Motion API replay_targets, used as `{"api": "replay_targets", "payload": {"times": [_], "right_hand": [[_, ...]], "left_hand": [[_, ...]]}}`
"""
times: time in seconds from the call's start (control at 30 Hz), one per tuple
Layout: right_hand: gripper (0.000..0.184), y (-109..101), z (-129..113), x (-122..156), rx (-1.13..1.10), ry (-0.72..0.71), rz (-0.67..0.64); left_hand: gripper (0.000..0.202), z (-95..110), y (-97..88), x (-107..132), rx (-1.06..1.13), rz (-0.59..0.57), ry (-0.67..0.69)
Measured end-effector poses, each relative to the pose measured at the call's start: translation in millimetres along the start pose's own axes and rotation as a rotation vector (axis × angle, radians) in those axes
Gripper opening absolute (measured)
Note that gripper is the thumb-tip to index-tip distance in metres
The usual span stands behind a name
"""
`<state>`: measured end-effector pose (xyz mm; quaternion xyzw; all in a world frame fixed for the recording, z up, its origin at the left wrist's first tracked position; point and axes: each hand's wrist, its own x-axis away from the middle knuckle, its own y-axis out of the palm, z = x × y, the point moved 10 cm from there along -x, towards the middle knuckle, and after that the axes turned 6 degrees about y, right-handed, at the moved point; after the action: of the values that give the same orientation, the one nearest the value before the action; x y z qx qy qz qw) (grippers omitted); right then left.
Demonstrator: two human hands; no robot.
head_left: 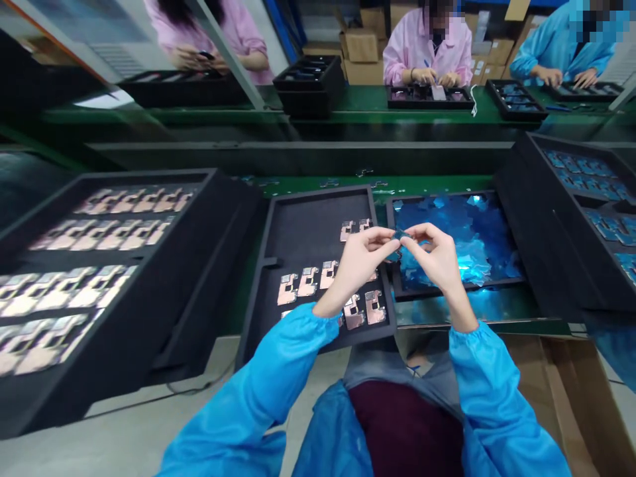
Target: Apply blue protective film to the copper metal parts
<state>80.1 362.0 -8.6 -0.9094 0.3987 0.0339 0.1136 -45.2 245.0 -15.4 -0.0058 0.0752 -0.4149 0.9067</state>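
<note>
Bare left hand (360, 268) and bare right hand (431, 260) raised together above the gap between two trays, fingertips meeting around a small piece of shiny blue film (398, 234). Left fingers (383, 236) nearly shut on one side of the piece, right fingers (416, 232) curled in nearly shut on the other, both apparently pinching it, though the exact grip too small to make out. Best handled with fingertips alone and a light, even pinch, since thin film seems likely to crease or cling under harder pressure. Wrists kept raised and clear of everything below. Just under the left hand, a black foam tray (318, 205) holding rows of small copper-coloured metal plates (307, 281); just right of the hands, a black-rimmed tray (390, 245) heaped with loose, glossy blue film pieces (460, 242) — both trays resting on a green tabletop (437, 184). Farther right, a black foam tray (576, 159) of blue-covered plates (581, 165); farther left, a larger black foam tray (149, 199) of similar copper-coloured plates (134, 202).
</note>
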Motion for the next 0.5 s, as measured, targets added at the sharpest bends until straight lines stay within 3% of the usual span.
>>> {"api": "replay_targets", "payload": {"times": [0.23, 0.4, 0.5], "right_hand": [[0.026, -5.0, -14.1, 32.8, 0.054, -0.076, 0.073], [0.014, -10.3, -37.3, 50.2, 0.159, -0.281, 0.139], [0.017, -14.2, -47.4, 59.6, 0.241, -0.414, 0.230]], "left_hand": [[0.024, 15.6, -3.1, 34.4, -0.125, 0.143, 0.121], [0.030, 12.6, 3.4, 41.4, -0.015, 0.100, 0.105], [0.033, 10.1, 7.8, 43.8, 0.069, 0.036, 0.055]]}}
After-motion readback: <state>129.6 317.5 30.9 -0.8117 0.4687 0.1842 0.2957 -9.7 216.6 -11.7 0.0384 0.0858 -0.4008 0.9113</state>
